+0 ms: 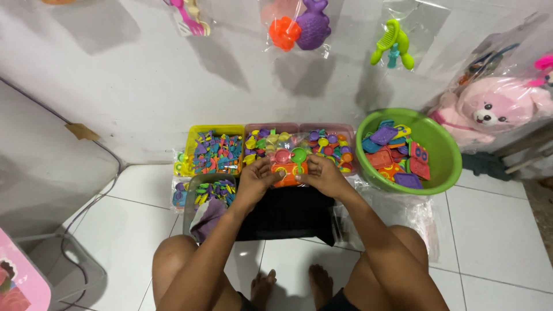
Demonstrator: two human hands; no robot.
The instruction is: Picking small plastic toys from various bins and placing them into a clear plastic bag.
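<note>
Two bare hands hold one clear packet of small toys (pixel 291 167) between them, above a black tray (pixel 288 214) that rests on the white tiled floor (pixel 501 236). Left to right: a yellow bin (pixel 214 151) of mixed plastic pieces stands against the wall, with a grey bin (pixel 208 198) of similar pieces just in front of it. The left hand (pixel 257 178) grips the packet's left end, fingers curled closed around it. The packet contains orange, pink and green parts and sits in front of a pink bin (pixel 299 141) of round coloured pieces. The right hand (pixel 324 175) grips the packet's right end, fingers likewise closed on it. A green basin (pixel 443 155) holding flat toy parts stands at the far right, beside a bagged pink plush bear (pixel 495 109).
</note>
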